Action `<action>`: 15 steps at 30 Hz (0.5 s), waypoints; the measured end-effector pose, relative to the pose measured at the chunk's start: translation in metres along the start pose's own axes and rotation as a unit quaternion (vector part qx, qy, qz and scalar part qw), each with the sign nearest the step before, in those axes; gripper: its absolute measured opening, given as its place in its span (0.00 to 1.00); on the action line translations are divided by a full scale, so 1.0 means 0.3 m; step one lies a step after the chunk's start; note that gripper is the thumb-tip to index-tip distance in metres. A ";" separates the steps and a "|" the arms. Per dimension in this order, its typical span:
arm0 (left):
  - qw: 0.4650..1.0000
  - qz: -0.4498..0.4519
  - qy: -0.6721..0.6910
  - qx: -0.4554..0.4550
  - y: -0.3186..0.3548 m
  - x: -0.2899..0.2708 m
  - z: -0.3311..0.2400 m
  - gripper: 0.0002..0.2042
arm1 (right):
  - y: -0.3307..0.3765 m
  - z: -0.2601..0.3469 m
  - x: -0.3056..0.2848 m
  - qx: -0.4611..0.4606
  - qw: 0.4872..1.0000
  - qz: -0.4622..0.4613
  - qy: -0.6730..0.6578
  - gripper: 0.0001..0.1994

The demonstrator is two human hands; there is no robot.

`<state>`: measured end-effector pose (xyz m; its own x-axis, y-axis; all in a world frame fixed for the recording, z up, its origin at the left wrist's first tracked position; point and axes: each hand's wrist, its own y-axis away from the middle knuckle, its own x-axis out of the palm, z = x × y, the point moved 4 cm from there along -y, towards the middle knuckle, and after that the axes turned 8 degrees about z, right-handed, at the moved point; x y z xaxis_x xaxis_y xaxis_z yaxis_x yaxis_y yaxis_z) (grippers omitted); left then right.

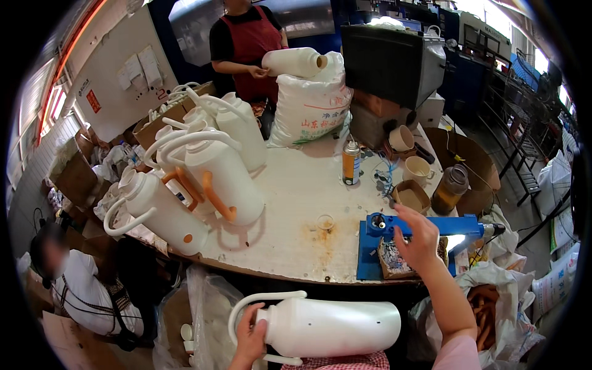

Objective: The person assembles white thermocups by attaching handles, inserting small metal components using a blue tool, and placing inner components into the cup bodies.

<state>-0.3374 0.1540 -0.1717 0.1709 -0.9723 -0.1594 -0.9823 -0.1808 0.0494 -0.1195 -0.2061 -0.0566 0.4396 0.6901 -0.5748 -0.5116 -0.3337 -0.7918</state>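
Note:
Across my lap lies a white thermos jug shell (339, 327) on its side, with a white looped handle at its neck end. The fingers of my left hand (250, 333) are closed around that neck. My right hand (419, 237) is raised over a blue bench machine (472, 227), fingers apart and nothing visible in them. Its fingertips are close to the small metal post (379, 223) at the machine's left end. Below that hand, a small box (394, 262) of tiny parts sits against the machine.
Several white jug shells (225, 176) stand at the table's left, some with orange handles. A spray can (351, 163), a cup (418, 169) and a jar (451, 188) stand behind the machine. A bag of orange handles (484, 314) is at right. Across the table, a person (250, 40) holds another shell (293, 62).

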 end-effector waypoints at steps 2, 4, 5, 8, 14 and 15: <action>0.998 -0.033 0.007 0.060 0.015 -0.053 -0.054 0.19 | 0.135 -0.006 -0.049 0.111 0.990 0.015 -0.081 0.11; 0.975 -0.136 -0.168 0.056 0.048 -0.164 -0.079 0.20 | 0.277 0.030 -0.084 0.190 0.972 0.075 -0.119 0.10; 0.975 -0.152 -0.145 0.076 0.040 -0.211 -0.084 0.22 | 0.340 0.053 -0.087 0.286 0.928 0.121 -0.205 0.10; 0.976 -0.201 -0.068 0.049 0.003 -0.269 -0.019 0.25 | 0.396 0.173 0.043 0.381 0.670 0.212 -0.601 0.20; 0.974 -0.211 0.086 0.003 -0.123 -0.245 -0.195 0.22 | 0.094 0.257 0.198 0.342 0.710 0.194 -0.584 0.20; 0.973 -0.204 0.109 0.009 -0.167 -0.253 -0.215 0.22 | 0.053 0.259 0.195 0.364 0.685 0.173 -0.607 0.19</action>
<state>-0.2962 0.2272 -0.0986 0.5571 -0.8290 0.0502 -0.8302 -0.5574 0.0082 -0.1594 -0.1212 -0.0869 -0.5133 0.8229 0.2438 -0.8565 -0.5092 -0.0846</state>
